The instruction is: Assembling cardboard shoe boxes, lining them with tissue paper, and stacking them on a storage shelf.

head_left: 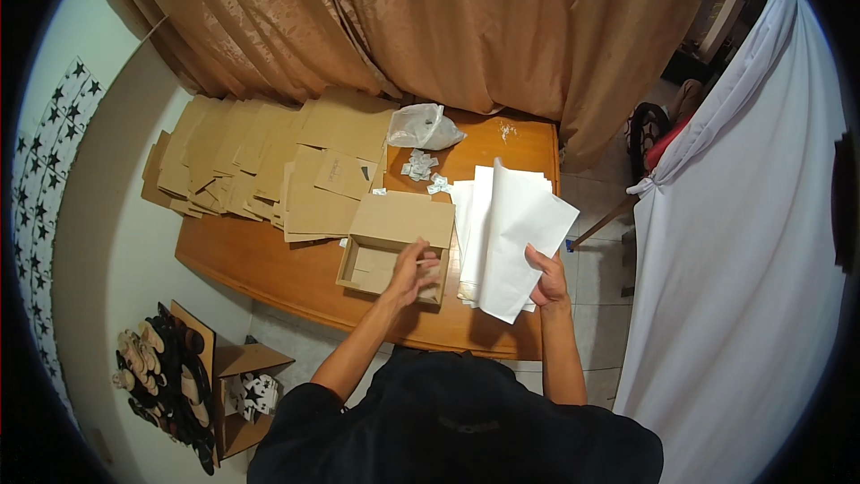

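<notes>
An open cardboard box (408,220) sits on the wooden table in front of me, its lid flap tipped back on the far side. My left hand (412,273) hovers over the box's opening, fingers loosely bent and apart, with nothing seen in them. To the right lies a stack of white paper sheets (461,202). My right hand (548,278) grips the near right edge of a white paper sheet (528,229), thumb on top and fingers underneath. That sheet is lifted and curls along its left side, covering part of the stack.
Flattened cardboard pieces (269,148) overlap across the table's (269,260) far left. A translucent plastic bag (421,125) and several small white packets (418,165) lie behind the box. Brown curtains (466,27) hang beyond. A shoe rack (215,367) stands at the lower left; a white cloth (735,242) hangs right.
</notes>
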Demonstrator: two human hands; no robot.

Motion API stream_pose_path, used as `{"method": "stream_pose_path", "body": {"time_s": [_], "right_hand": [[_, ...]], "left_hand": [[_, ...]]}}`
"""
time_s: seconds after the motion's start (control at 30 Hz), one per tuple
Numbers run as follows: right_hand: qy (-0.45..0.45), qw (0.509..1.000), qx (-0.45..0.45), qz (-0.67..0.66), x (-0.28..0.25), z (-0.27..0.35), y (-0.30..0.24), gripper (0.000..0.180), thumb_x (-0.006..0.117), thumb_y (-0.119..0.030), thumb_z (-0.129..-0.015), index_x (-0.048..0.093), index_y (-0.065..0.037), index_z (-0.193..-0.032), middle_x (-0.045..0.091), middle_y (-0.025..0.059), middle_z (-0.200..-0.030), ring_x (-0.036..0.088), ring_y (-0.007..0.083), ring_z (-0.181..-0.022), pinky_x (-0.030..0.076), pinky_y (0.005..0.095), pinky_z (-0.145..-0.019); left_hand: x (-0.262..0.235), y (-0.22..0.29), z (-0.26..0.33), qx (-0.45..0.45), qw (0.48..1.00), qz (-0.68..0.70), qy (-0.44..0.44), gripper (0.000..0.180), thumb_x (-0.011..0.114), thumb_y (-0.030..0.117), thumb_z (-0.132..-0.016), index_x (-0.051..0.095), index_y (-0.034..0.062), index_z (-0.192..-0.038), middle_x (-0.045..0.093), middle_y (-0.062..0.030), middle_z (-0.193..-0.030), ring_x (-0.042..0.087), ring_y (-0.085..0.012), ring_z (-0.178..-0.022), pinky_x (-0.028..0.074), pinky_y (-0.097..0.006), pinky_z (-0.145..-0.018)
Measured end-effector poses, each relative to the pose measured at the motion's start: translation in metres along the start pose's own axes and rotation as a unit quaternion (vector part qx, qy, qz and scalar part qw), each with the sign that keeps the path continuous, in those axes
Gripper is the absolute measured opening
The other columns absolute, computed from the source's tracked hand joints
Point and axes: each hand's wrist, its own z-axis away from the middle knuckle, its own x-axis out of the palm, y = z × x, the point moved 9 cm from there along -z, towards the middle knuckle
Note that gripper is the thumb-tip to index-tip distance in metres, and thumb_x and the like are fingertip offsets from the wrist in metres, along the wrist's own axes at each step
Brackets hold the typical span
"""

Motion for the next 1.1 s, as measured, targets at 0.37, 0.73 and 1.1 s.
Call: {"method": "stream_pose_path", "body": {"time_s": [0.37, 0.73, 1.1], "right_hand": [[-0.054, 0.965, 0.050, 0.252, 0.116, 0.032, 0.052, 0.049, 0.074, -0.005, -0.087, 0.057, -0.001, -0.132, 0.067, 0.0087, -0.119, 0.064, 0.0198, -0.109, 0.051, 0.0356, -0.095], [-0.082, 0.832, -0.024, 0.548, 0.206, 0.066, 0.059, 0.029, 0.074, -0.011, -0.091, 0.066, 0.001, -0.117, 0.067, 0.0066, -0.114, 0.059, 0.0133, -0.106, 0.048, 0.0306, -0.091], [-0.002, 0.878, -0.029, 0.477, 0.193, 0.067, 0.063, 0.030, 0.070, -0.020, -0.096, 0.066, 0.000, -0.119, 0.070, 0.0045, -0.104, 0.063, 0.0144, -0.098, 0.050, 0.0314, -0.086]], "left_hand": [[-0.016, 0.034, -0.030, -0.056, 0.946, -0.039, -0.318, 0.117, 0.036, 0.093, -0.080, 0.015, 0.0120, -0.161, 0.011, -0.0171, -0.167, 0.004, -0.0304, -0.155, 0.000, -0.065, -0.119], [-0.011, 0.031, -0.006, -0.083, 0.826, 0.036, -0.556, 0.101, 0.061, 0.076, -0.083, 0.025, 0.0191, -0.158, 0.037, -0.0118, -0.157, 0.029, -0.0269, -0.147, 0.026, -0.060, -0.114], [-0.046, 0.074, -0.026, -0.029, 0.877, 0.088, -0.472, 0.075, 0.079, 0.034, -0.088, 0.039, 0.0093, -0.147, 0.061, -0.0027, -0.127, 0.060, -0.0138, -0.113, 0.052, -0.034, -0.097]]}}
